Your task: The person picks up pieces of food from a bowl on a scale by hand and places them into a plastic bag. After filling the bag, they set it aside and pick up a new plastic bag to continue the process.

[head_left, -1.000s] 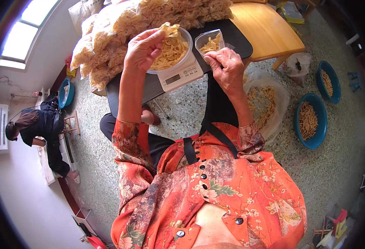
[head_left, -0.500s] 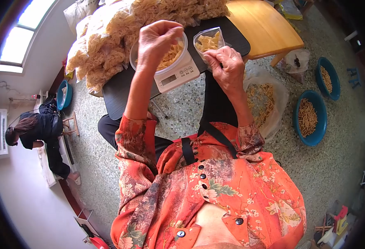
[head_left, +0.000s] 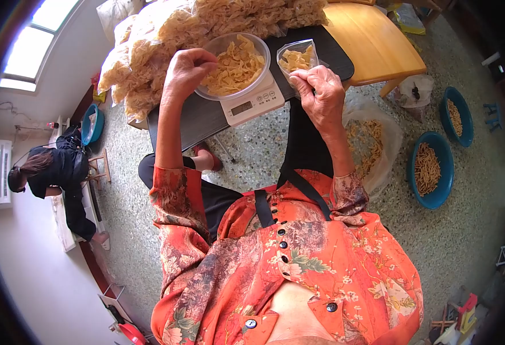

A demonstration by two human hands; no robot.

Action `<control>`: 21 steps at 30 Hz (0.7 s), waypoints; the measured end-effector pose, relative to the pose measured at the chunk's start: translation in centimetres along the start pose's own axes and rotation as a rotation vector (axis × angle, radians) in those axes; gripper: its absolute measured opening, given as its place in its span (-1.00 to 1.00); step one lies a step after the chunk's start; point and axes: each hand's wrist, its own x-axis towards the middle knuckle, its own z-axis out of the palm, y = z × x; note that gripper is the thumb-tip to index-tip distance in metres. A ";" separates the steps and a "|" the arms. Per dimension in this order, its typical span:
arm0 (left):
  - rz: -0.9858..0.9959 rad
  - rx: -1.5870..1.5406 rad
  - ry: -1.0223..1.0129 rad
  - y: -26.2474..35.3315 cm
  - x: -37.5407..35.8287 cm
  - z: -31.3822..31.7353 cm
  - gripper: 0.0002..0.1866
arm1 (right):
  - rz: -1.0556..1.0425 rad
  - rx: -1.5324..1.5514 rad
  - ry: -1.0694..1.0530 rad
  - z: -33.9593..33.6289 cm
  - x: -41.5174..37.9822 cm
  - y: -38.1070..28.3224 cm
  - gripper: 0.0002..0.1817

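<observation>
Fingers of the right hand (head_left: 321,95) clamp a small clear bag (head_left: 298,60), seemingly part-filled; the left hand's (head_left: 186,72) bend by the bowl (head_left: 214,46), though whether they meet or grip anything, I cannot tell. Loose yellow strips (head_left: 235,69) there look unbagged, while the piled bags (head_left: 166,34) beyond, cut off above, seem done. The scale's (head_left: 258,106) reading is illegible.
</observation>
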 end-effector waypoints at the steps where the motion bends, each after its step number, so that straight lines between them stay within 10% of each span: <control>1: 0.042 0.037 -0.066 -0.1 0.0 0.1 -0.82 | -0.003 0.000 -0.001 0.0 0.0 0.0 -0.86; 10: 0.085 0.294 -0.033 1.6 -0.6 3.4 -0.59 | -0.013 0.009 -0.017 0.4 0.0 -0.1 -0.86; 21: 0.222 0.343 0.056 1.1 0.0 4.0 -0.79 | -0.008 0.014 -0.026 0.4 0.1 -0.3 -0.84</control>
